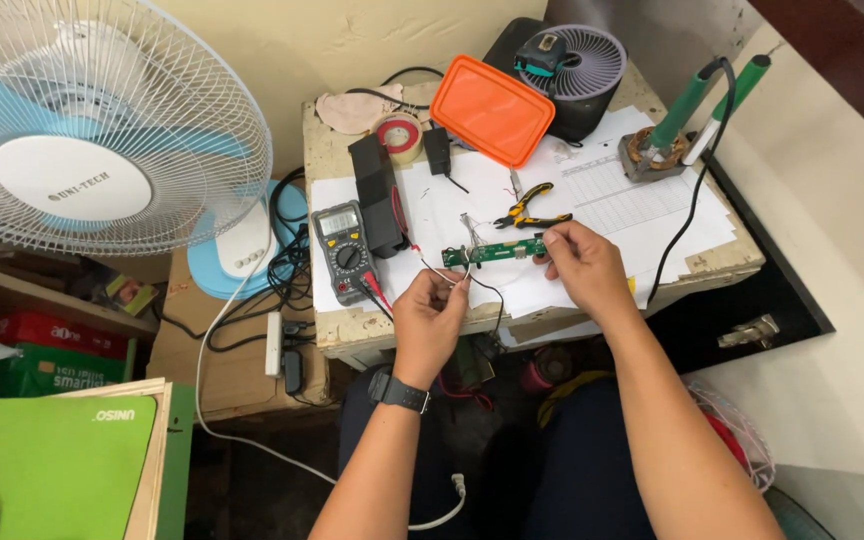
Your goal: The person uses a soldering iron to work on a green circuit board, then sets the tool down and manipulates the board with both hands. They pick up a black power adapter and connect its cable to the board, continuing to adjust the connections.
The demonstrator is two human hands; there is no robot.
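A narrow green circuit board [492, 252] lies across white paper on a small worn table [352, 325]. My right hand [582, 262] pinches the board's right end. My left hand [432, 315], with a black watch on the wrist, holds thin probe leads against the board's left end; a red and a black wire run from there. A grey digital multimeter [342, 250] stands just left of the board, beside a black box [377, 195].
Yellow-handled pliers [530, 208] lie behind the board. An orange lid [492, 110], a tape roll [399, 135], a small dark fan [580, 62] and a soldering iron stand [652, 155] sit further back. A large white fan [92, 130] stands at left.
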